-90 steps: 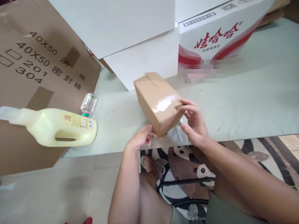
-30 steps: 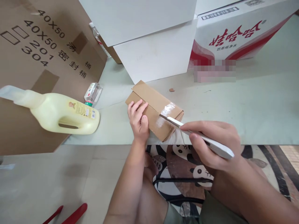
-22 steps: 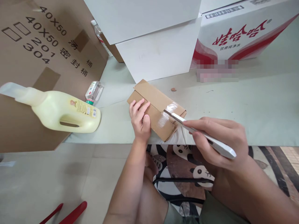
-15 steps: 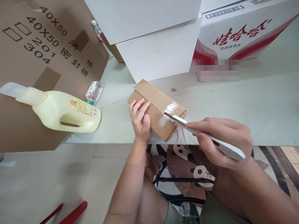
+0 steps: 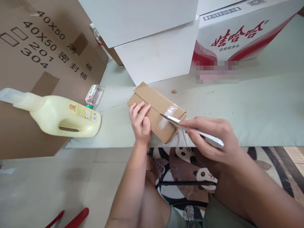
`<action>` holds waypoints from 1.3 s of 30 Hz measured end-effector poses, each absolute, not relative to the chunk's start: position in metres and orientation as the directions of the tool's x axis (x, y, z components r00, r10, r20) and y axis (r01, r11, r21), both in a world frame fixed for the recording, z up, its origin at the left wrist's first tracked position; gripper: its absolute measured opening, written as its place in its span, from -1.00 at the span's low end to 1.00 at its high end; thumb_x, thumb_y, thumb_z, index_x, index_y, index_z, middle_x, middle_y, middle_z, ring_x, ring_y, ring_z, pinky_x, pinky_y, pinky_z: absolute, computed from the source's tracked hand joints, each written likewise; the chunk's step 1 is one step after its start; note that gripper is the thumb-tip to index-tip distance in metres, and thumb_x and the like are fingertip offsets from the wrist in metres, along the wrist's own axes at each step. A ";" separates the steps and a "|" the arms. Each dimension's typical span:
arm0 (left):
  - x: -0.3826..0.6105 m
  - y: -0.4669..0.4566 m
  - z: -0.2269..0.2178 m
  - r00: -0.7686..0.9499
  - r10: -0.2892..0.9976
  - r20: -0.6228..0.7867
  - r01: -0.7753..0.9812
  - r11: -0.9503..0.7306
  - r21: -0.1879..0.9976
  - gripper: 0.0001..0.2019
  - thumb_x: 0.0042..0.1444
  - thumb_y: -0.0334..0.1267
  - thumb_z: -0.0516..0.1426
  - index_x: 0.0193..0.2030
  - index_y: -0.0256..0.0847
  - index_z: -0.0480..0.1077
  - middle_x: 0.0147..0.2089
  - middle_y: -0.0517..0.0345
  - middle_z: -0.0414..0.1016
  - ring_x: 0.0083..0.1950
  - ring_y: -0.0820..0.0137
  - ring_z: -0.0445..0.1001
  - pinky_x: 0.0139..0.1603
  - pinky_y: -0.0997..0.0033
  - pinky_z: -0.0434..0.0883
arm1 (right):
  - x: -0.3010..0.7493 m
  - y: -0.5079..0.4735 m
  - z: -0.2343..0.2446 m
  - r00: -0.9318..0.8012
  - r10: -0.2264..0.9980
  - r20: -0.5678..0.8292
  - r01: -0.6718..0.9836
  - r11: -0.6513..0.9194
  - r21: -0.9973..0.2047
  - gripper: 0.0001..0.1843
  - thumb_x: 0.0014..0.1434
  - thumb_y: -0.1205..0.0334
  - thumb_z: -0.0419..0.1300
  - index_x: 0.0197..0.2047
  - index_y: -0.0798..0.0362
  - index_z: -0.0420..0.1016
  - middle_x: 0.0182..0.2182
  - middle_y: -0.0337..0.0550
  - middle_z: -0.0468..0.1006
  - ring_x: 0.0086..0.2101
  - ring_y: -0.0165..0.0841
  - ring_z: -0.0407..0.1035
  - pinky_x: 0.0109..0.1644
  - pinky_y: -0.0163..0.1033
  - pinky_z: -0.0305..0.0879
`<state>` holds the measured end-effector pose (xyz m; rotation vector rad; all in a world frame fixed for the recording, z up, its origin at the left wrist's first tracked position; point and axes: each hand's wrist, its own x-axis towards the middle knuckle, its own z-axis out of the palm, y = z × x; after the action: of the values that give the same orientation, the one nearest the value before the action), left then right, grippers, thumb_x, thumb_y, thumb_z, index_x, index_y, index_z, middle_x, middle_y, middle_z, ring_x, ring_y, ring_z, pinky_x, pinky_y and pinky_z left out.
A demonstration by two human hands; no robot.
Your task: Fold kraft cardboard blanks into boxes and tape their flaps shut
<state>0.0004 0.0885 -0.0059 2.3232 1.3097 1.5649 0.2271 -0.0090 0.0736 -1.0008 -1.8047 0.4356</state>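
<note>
A small brown cardboard box (image 5: 158,104), sealed with clear tape, lies on the pale green surface (image 5: 249,107) near its front edge. My left hand (image 5: 140,122) rests on the box's left end, fingers flat and pressing it down. My right hand (image 5: 210,139) is closed round a white utility knife (image 5: 194,131). The knife's blade tip touches the taped seam on top of the box.
A pale yellow jug (image 5: 59,115) lies on its side at the left, beside a small clear bottle (image 5: 93,95). A large brown carton (image 5: 47,63), white boxes (image 5: 156,53) and a red-printed carton (image 5: 237,34) stand behind. Red handles (image 5: 76,218) lie on the floor.
Three seconds ago both hands held the box tilted up. It now lies flat under my left hand, and my right hand has brought the knife along the taped seam, leftward.
</note>
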 end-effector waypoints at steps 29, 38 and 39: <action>0.004 0.090 -0.001 0.119 0.679 0.724 0.578 -0.641 0.506 -0.65 0.34 -0.13 -0.09 0.02 -0.17 0.44 0.11 -0.03 0.51 0.26 0.17 0.37 0.46 -0.03 0.12 | 0.226 -0.020 0.065 -0.048 0.653 0.755 0.497 0.672 -0.550 -0.73 0.14 0.50 0.06 -0.27 -0.01 0.51 -0.65 -0.31 0.36 -0.67 -0.47 0.20 -0.59 -0.30 0.15; -0.025 0.100 -0.010 0.095 0.697 0.711 0.504 -0.649 0.569 -0.60 0.32 0.07 -0.06 0.00 -0.13 0.42 0.15 -0.04 0.49 0.31 0.16 0.35 0.48 -0.02 0.10 | 0.243 0.006 0.014 0.271 0.734 0.623 0.592 0.383 -0.709 -0.79 0.33 0.17 0.15 -0.03 -0.06 0.55 -0.32 -0.13 0.67 -0.45 -0.28 0.55 -0.46 -0.20 0.42; -0.029 0.102 -0.012 0.067 0.719 0.692 0.491 -0.627 0.604 -0.58 0.29 0.12 -0.04 -0.02 -0.12 0.42 0.16 -0.04 0.48 0.33 0.15 0.34 0.48 -0.02 0.12 | 0.246 0.014 0.005 0.218 0.807 0.548 0.680 0.278 -0.679 -0.76 0.29 0.17 0.18 0.00 -0.05 0.55 -0.26 -0.10 0.68 -0.41 -0.24 0.57 -0.41 -0.17 0.45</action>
<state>-0.0294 0.1019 -0.0121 2.1295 1.2333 1.5906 0.2463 0.0139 0.0053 -1.4442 -1.5031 0.1535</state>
